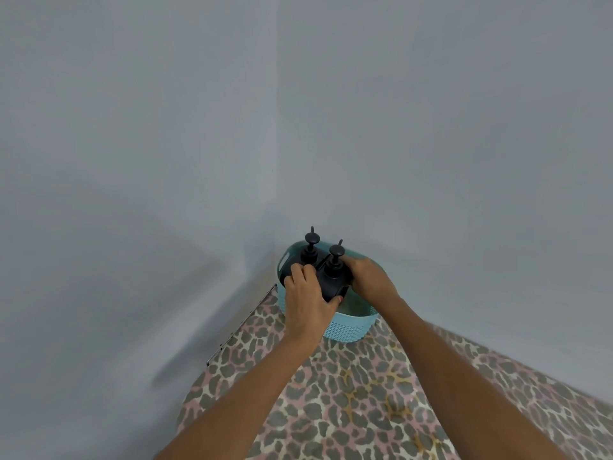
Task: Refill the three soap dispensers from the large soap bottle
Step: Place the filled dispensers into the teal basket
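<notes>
Together, left hand (306, 300) and right hand (370, 277) grip upright dispensers (333, 277) (spouts (340, 242) facing wall (431, 127)).

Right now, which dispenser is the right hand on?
The front dispenser, right of the pair: the right hand wraps its side. The rear dispenser is under the left hand.

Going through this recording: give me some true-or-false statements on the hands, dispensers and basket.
1. The left hand and right hand grip black pump dispensers. True.
2. The basket is red. False: it is teal.
3. Two pump heads are visible. True.
4. The basket stands on bare wood. False: it stands on a leopard-print cloth.
</notes>
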`<state>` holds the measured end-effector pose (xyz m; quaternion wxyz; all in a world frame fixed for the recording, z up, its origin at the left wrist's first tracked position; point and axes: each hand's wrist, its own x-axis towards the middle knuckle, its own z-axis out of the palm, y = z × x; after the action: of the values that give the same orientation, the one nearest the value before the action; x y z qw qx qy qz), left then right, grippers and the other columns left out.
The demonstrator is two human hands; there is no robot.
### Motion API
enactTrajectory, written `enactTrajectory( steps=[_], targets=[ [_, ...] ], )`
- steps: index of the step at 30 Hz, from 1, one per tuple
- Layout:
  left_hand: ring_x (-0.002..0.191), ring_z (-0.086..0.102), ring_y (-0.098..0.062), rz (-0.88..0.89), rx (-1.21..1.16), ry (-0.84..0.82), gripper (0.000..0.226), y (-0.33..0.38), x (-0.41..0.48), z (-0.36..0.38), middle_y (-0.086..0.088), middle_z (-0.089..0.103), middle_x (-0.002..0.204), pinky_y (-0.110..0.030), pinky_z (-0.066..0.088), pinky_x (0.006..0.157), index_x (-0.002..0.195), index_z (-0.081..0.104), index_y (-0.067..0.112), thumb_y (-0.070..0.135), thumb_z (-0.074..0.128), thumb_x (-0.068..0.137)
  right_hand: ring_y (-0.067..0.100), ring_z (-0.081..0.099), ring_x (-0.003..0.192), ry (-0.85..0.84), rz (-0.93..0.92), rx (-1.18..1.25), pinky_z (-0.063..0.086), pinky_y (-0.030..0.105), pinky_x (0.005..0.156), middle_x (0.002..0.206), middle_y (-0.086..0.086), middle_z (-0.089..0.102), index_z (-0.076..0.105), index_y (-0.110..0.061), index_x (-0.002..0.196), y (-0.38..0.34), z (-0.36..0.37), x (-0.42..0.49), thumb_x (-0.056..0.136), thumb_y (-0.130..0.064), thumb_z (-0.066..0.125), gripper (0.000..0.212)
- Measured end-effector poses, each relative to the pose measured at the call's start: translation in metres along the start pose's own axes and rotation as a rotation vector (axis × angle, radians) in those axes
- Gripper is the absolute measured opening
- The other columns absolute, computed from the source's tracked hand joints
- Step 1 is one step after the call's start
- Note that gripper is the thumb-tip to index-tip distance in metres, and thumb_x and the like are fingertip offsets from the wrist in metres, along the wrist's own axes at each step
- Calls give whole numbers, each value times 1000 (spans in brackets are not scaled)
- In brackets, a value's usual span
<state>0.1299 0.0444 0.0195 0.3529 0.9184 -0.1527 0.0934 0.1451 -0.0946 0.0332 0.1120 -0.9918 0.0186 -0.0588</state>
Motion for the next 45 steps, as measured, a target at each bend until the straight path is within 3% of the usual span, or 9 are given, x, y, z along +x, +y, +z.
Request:
enactTrajectory(
  steps=[5, 9, 15, 26, 33, 45],
  targets=[
    [114, 39, -26, -2, -30, -38, 54, 2, -5, -6, -12, 37, 126, -29, 36, 96, 123, 40, 5, 27, 66, 81, 30, 59, 100, 29, 178, -98, 42, 32, 72, 110, 10, 63, 55, -11, 112, 0, 0, -12, 92, -16, 47, 22],
    [115, 43, -25, 2, -119, -65, 47, 7, -11, -12, -15, 42, 125, -28, 41, 92, 124, 41, 3, 18, 62, 84, 28, 54, 110, 48, 168, 38, 45, 36, 83, 120, 10, 59, 53, -11, 122, -4, -6, -28, 89, -17, 55, 33],
    [120, 46, -24, 27, -241, -114, 46, 20, -27, -21, -14, 48, 128, -30, 39, 98, 127, 43, 4, 16, 60, 86, 23, 51, 118, 108, 170, 66, 41, 31, 93, 132, 6, 53, 47, -12, 132, -1, -20, -68, 90, -24, 56, 44],
    [127, 43, -21, 177, -292, -227, 53, 65, -88, -3, -10, 46, 138, -26, 33, 102, 134, 41, 7, 26, 59, 87, 16, 50, 119, 260, 261, 131, 39, 24, 94, 132, 1, 54, 50, -16, 130, 24, -41, -179, 92, -26, 52, 39],
    [127, 44, -20, 223, -390, -303, 52, 119, -135, 19, -9, 48, 137, -31, 34, 105, 132, 43, 9, 27, 60, 87, 18, 53, 117, 342, 347, 159, 39, 27, 96, 128, 5, 57, 52, -13, 128, 53, -55, -260, 91, -24, 56, 39],
    [127, 42, -20, 357, -426, -502, 54, 206, -213, 72, -7, 46, 138, -31, 34, 106, 134, 41, 11, 28, 60, 87, 20, 60, 105, 557, 529, 156, 44, 27, 86, 113, 4, 65, 62, -12, 115, 113, -74, -400, 86, -25, 62, 32]
  ],
)
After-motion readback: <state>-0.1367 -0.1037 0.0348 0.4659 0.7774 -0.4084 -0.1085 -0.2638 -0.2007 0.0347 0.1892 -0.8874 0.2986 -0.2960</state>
